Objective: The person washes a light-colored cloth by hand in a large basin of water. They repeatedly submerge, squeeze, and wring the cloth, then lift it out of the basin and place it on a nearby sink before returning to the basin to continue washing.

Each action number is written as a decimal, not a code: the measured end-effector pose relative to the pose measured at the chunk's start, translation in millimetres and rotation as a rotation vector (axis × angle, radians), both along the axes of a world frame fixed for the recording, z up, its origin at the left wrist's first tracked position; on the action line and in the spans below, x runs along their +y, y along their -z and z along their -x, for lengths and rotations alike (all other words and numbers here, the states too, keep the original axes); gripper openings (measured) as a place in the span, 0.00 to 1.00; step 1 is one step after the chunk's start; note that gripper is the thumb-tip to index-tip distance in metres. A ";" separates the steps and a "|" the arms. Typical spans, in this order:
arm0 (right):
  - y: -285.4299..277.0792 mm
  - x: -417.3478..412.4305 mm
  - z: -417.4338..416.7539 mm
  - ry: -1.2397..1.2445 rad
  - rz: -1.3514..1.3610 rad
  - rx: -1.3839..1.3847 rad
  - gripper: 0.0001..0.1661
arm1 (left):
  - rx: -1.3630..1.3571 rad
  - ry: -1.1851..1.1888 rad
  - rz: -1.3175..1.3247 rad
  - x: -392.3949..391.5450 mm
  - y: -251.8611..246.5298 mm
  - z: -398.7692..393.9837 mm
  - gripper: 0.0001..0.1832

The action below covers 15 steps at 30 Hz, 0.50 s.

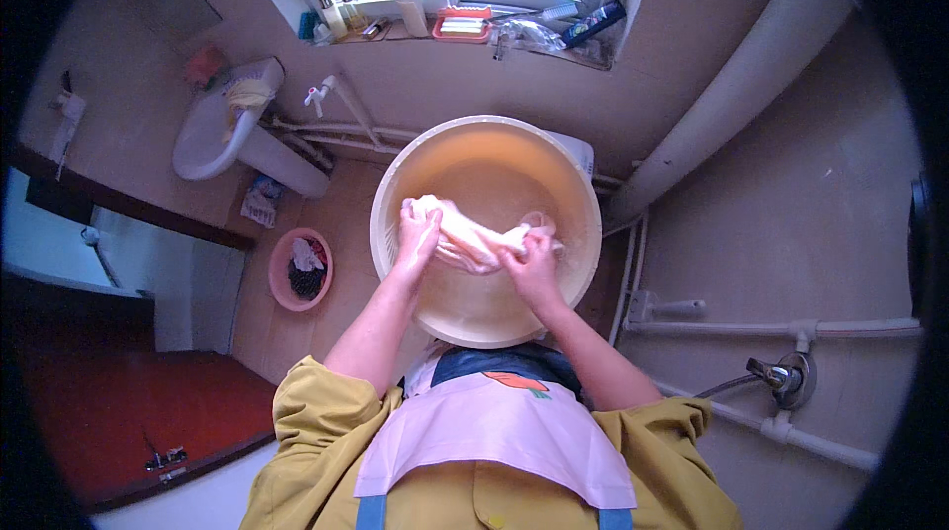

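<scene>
Straight in front of me stands a large cream plastic basin (485, 332) with water inside. Over it a wet, pale pink-white cloth (474, 237) stretches between my two hands. My left hand (420, 230) grips the bunched end near the basin's left side, thumb on top. My right hand (534, 267) pinches the other end, its fingers curled round the fabric. The cloth sags and looks folded in the middle. Whether its lower folds touch the water I cannot tell.
A pink tub (276, 281) of clothes sits on the floor at left, below a pedestal washbasin (196, 148). Bottles and a soap dish (461, 29) line the windowsill. White pipes (712, 326) and a shower valve (789, 379) run along the right wall. A red door (148, 411) is at lower left.
</scene>
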State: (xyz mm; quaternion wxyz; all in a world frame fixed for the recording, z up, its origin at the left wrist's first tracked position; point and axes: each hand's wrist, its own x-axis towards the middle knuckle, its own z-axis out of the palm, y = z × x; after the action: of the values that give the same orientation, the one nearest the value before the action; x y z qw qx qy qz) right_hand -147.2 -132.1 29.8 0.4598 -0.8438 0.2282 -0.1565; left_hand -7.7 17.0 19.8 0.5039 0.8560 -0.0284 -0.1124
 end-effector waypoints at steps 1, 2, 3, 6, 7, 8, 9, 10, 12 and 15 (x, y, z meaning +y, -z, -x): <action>8.3 5.8 -1.8 -0.058 -0.067 0.057 0.22 | 0.022 0.035 0.040 7.1 9.5 -4.7 0.32; 14.4 5.6 -3.0 -0.190 -0.058 0.122 0.22 | 0.003 -0.017 0.023 9.1 20.9 -4.6 0.34; 21.5 2.1 -2.8 -0.314 -0.049 0.193 0.22 | -0.010 -0.062 0.006 7.0 22.0 0.1 0.35; 37.3 -17.0 -8.6 -0.131 0.148 0.217 0.19 | -0.001 -0.100 -0.112 7.3 16.7 23.5 0.33; 40.9 -24.5 -12.5 0.026 0.243 0.190 0.17 | 0.035 -0.064 -0.133 8.9 7.9 30.8 0.38; 54.1 -29.6 -16.2 0.096 0.269 0.145 0.17 | 0.052 -0.034 -0.121 11.6 6.1 40.4 0.38; 70.0 -34.9 -21.9 0.173 0.298 0.095 0.17 | 0.064 0.003 -0.104 11.6 2.9 48.2 0.38; 73.1 -32.8 -27.7 0.241 0.318 0.043 0.16 | 0.128 -0.039 -0.120 9.2 -9.0 57.6 0.38; 67.4 -20.2 -28.3 -0.080 0.318 0.243 0.18 | 0.412 -0.108 0.001 5.3 -12.8 66.3 0.40; 72.3 -10.4 -25.3 -0.265 0.392 0.309 0.21 | 1.056 -0.066 0.318 12.5 -3.2 67.6 0.41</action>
State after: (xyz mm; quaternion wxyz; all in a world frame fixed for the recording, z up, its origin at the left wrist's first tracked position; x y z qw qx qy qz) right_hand -121.9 -142.5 -42.5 0.2641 -0.9530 0.1486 -0.0056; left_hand -75.4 29.5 23.0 0.5760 0.5971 0.2383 -0.5048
